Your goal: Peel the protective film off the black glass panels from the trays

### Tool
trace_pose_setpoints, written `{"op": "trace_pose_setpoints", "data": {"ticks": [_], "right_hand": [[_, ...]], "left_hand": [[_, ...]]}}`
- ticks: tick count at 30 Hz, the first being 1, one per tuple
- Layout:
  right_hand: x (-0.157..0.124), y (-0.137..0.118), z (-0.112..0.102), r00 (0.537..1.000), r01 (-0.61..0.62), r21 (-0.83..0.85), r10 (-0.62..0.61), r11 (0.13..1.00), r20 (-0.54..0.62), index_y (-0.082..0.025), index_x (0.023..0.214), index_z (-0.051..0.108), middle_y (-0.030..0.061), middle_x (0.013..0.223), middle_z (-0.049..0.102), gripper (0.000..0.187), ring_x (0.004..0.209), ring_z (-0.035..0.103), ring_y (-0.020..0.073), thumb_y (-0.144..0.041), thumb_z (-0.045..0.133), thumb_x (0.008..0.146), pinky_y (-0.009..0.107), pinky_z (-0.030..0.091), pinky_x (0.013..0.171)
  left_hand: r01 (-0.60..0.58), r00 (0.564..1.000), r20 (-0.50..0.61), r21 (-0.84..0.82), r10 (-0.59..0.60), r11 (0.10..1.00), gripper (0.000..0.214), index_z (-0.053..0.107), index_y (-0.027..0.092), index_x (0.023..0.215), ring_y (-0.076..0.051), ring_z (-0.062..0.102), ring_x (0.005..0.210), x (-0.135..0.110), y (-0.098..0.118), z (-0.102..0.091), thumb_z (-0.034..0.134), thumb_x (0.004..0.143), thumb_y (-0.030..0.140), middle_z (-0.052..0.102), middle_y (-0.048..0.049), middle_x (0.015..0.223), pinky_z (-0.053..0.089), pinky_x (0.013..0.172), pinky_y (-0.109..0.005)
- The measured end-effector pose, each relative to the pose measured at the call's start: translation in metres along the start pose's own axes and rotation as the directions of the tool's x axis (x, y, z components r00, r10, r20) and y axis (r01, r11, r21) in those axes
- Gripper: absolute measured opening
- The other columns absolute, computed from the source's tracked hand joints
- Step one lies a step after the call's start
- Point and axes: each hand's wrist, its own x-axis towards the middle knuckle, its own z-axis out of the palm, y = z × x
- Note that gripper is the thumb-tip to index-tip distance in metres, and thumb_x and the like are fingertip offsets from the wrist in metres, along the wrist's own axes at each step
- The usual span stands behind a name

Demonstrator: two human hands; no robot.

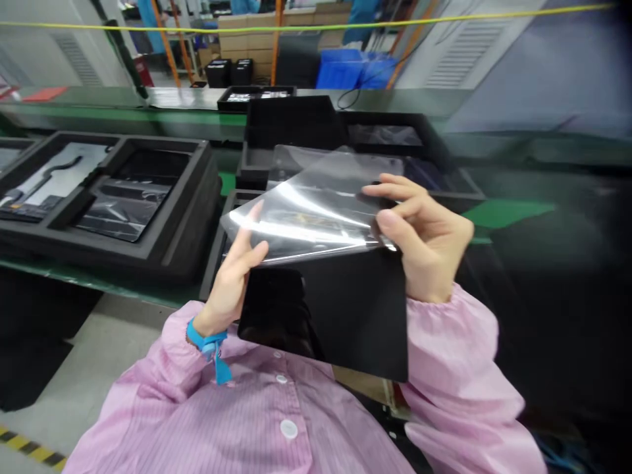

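Note:
A glossy black screen panel (326,309) is held up in front of my body, tilted. My left hand (230,283) grips its left side, thumb and fingers around the edge, a blue band at the wrist. Over the panel's upper part, a clear protective film (306,210) is lifted and bent, with bright reflections along its folds. My right hand (424,230) pinches the film at its right side, thumb against fingers. The film's lower edge stands away from the panel, while the upper part of the panel shows only through it.
To the left, a dark foam tray (168,243) has compartments with screen panels in them. Black trays (296,122) stand stacked behind my hands on the green-edged bench (187,122). Blue bins (340,69) and cardboard boxes are farther back. A yellow cord (316,27) runs across the top.

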Motion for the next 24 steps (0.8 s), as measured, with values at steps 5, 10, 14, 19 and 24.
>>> {"op": "trace_pose_setpoints", "data": {"ticks": [5,10,14,19,24], "right_hand": [[-0.001,-0.001,0.001,1.0,-0.014,0.002,0.014,1.0,-0.003,-0.018,0.057,0.054,0.0075,0.092,0.073,0.023,0.112,0.061,0.0259,-0.019,0.066,0.077,0.048,0.038,0.107],[-0.001,-0.003,0.006,0.998,-0.06,-0.008,0.061,0.998,0.008,-0.018,0.055,0.054,0.0088,0.091,0.073,0.024,0.113,0.061,0.0281,-0.021,0.067,0.075,0.051,0.037,0.107],[-0.003,0.001,0.009,0.995,-0.083,0.01,0.082,0.997,0.065,-0.02,0.054,0.055,0.0072,0.092,0.073,0.024,0.116,0.06,0.0295,-0.021,0.068,0.074,0.053,0.036,0.108],[-0.005,0.012,0.013,0.961,-0.116,0.082,0.091,0.99,0.262,-0.023,0.064,0.061,0.0081,0.117,0.068,0.016,0.133,0.046,0.031,-0.029,0.066,0.078,0.055,0.026,0.116],[-0.007,0.018,0.01,0.881,-0.216,0.036,0.179,0.976,0.438,-0.036,0.106,0.063,0.0037,0.144,0.048,0.025,0.142,0.032,0.0261,-0.04,0.062,0.082,0.05,0.026,0.117]], "left_hand": [[0.044,0.99,0.141,-0.093,-0.03,0.995,0.053,0.044,0.027,0.139,-0.029,0.031,0.142,-0.002,0.004,-0.001,0.055,0.087,0.029,0.05,0.0018,0.143,0.026,0.116,-0.045],[0.07,0.992,0.113,-0.161,-0.052,0.984,0.057,0.042,0.023,0.141,-0.028,0.036,0.139,-0.001,0.003,-0.003,0.057,0.085,0.025,0.054,-0.0015,0.14,0.024,0.116,-0.043],[0.164,0.985,0.077,-0.19,-0.152,0.968,0.075,0.04,0.025,0.143,-0.031,0.045,0.132,0.0,0.003,-0.008,0.068,0.073,0.025,0.054,-0.0024,0.14,0.025,0.115,-0.046],[0.285,0.958,0.057,-0.095,-0.28,0.954,0.093,0.039,0.022,0.145,-0.033,0.058,0.118,0.011,0.021,-0.032,0.07,0.058,0.011,0.06,-0.0066,0.133,0.043,0.104,-0.045],[-0.124,0.967,-0.183,0.258,0.175,0.958,0.074,0.049,0.017,0.138,-0.032,0.054,0.124,0.028,0.102,-0.064,0.053,0.065,0.002,0.054,-0.0038,0.14,0.043,0.104,-0.043]]}}
